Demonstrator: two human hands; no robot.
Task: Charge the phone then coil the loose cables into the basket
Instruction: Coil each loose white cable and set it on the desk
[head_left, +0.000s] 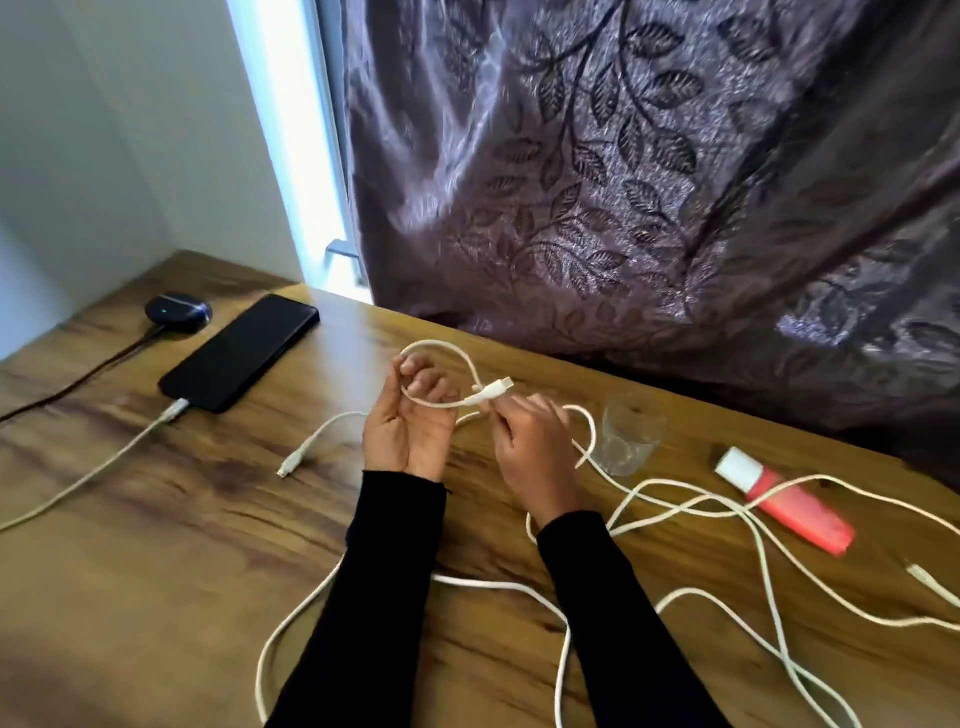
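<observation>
We have the phone (240, 353) lying dark on the worktop (156, 571) to our far left, a white charging lead (104, 467) seated in its near end, so we judge the charging step done. Both hands are now on a loose white cable (441, 400) held just above the worktop in front of us. Our left hand (410, 415), palm up, has its fingers curled round the first small loop. Our right hand (530, 441) pinches the cable just behind its plug (498, 387), which points right and away from us.

The coming move turns on where the slack lies: from our right hand the cable drops right, past the clear glass (631, 434), then sprawls toward us across the near worktop, tangled with at least one more white cable (779, 623). Its run is roughly left to right, and our right hand is nearer it, so we judge that hand should feed while the left gathers loops.

No basket is in view. Also here are a dark round charger (178, 309) with a green light, a pink tube (784, 501) and a leaf-patterned curtain (649, 182). We can read no brand or writing anywhere.
</observation>
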